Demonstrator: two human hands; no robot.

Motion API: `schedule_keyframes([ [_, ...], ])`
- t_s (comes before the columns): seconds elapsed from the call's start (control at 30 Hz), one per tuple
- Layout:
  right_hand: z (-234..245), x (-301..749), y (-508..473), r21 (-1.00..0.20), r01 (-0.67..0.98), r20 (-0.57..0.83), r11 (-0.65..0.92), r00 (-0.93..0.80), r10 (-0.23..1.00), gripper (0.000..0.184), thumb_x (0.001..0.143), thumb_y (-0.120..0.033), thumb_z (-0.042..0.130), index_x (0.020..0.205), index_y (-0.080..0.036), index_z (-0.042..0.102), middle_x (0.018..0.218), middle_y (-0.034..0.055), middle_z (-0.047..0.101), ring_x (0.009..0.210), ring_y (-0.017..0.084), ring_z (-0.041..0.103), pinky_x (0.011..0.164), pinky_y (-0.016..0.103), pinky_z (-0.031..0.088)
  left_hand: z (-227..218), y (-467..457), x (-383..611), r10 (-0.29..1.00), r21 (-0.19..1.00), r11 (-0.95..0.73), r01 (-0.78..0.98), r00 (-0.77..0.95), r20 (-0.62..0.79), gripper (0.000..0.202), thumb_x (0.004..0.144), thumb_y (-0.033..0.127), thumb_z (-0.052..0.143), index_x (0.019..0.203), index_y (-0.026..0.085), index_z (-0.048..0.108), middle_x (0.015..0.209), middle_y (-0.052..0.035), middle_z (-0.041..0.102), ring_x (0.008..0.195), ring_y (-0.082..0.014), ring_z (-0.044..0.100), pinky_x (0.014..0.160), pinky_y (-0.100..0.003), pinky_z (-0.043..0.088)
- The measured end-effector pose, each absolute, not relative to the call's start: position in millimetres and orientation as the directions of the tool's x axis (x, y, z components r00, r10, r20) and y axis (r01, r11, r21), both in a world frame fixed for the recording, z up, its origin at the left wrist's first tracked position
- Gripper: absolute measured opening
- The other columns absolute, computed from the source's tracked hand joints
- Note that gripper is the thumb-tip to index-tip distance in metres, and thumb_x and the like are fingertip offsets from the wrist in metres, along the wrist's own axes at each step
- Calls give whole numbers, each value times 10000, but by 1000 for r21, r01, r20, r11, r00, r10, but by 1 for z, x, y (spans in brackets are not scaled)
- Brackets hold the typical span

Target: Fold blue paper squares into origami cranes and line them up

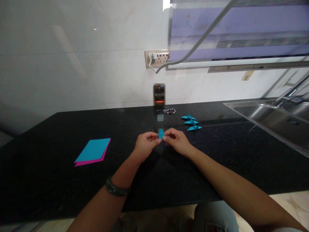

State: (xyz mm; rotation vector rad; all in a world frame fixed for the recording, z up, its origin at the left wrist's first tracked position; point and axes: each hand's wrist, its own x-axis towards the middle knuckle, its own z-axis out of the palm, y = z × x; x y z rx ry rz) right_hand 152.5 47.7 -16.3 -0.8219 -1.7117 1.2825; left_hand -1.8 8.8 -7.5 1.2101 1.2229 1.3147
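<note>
Forearms (224,172), blue paper (161,134) between both hands (178,141)

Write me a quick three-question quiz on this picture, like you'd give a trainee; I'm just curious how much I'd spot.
1. Multiple choice: what do the left hand and right hand hold together?
A) a bead strand
B) a small piece of folded blue paper
C) a white plug

2. True or false: the flat pink-and-blue paper lies nearer the right hand than the left.

3. Count: how many blue paper cranes rest on the dark countertop?

Key:
1. B
2. False; it lies off on the left hand's side.
3. Three, grouped beyond the right hand.
</note>
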Motion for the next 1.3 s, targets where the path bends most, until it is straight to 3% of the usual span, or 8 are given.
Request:
schedule_keyframes([
  [0.2, -15, 151, 44, -990, -42, 134, 132, -534, 835, 223, 736, -368, 567, 744, -149, 527, 628, -17, 542, 476, 70, 490, 492, 221, 412, -3, 5, -2, 998, 997, -46, -64, -51, 43, 155, 555, 180, 717, 667, 132, 621, 625, -2, 635, 584, -104, 568, 605, -241, 436],
  [0.33, -16, 150, 43, -972, -9, 209, 233, -481, 852, 182, 753, -331, 549, 728, -156, 505, 601, -24, 521, 466, 71, 475, 480, 215, 394, -6, 5, -1, 998, 997, -52, -55, -47, 50, 165, 572, 189, 707, 690, 124, 612, 633, 0, 617, 577, -90, 550, 583, -224, 430],
  [0.5, -18, 151, 44, -921, 151, 252, 359, -470, 846, 167, 774, -313, 509, 741, -151, 528, 600, -17, 524, 477, 76, 467, 463, 200, 370, -6, 4, 4, 1000, 999, -14, -30, 12, 14, 207, 616, 218, 659, 789, 130, 586, 657, 4, 581, 580, -93, 529, 550, -225, 441],
  [0.7, -17, 154, 46, -894, 205, 251, 399, -510, 823, 156, 770, -285, 508, 728, -142, 554, 604, -13, 527, 498, 73, 461, 459, 188, 352, -6, 5, 3, 998, 991, -56, 121, 14, 55, 238, 679, 358, 603, 716, 123, 592, 587, 10, 533, 530, -86, 475, 510, -213, 402],
  [0.87, -15, 153, 43, -931, 156, 187, 329, -571, 800, 169, 756, -306, 533, 710, -144, 531, 538, -38, 472, 459, 65, 427, 436, 184, 348, -10, 7, -1, 991, 971, -112, 212, -55, 126, 285, 662, 388, 621, 582, 125, 547, 508, 24, 506, 470, -74, 419, 457, -199, 316],
  [1.07, -14, 152, 41, -980, 47, 119, 191, -629, 768, 210, 700, -332, 602, 749, -150, 510, 569, -52, 455, 489, 64, 434, 480, 204, 417, -8, 5, 0, 978, 959, -164, 231, -91, 189, 279, 643, 376, 641, 544, 132, 550, 465, 44, 469, 442, -67, 382, 443, -199, 280],
  [1.3, -16, 150, 39, -957, 188, 27, 220, -699, 715, 211, 710, -325, 584, 639, -127, 562, 534, -25, 515, 437, 58, 446, 427, 184, 364, -1, 1, 3, 971, 925, -234, 298, 22, 239, 276, 626, 354, 660, 506, 133, 547, 480, 27, 487, 470, -74, 416, 448, -192, 303],
])
